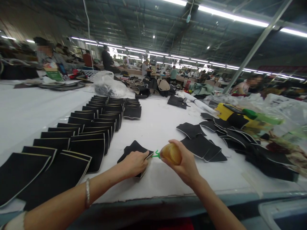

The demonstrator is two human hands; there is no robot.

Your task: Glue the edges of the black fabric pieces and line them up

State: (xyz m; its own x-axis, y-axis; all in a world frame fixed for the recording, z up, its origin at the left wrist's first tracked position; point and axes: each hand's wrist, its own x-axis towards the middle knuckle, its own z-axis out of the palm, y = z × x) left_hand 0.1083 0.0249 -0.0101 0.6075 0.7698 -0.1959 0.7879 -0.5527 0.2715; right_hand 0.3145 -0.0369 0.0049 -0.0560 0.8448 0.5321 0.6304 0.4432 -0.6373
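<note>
A black piece with pale edges (134, 147) lies near the table's front edge, partly lifted on its right side. My left hand (135, 163) is closed on it, the thumb near its upper right corner. In my right hand (183, 159) is an amber squeeze bottle (171, 154), tilted to the left with the fingers wrapped round it. The bottle's thin green nozzle (155, 154) points at the piece's right edge, close to my left thumb. Whether the tip touches the edge cannot be made out.
Overlapping rows of black pieces (88, 143) cover the left of the white table (155, 124). More black pieces (201, 145) lie at the right, beside a yellow container (225, 111) and plastic bags. A clear bag (107, 83) sits farther back. People work in the background.
</note>
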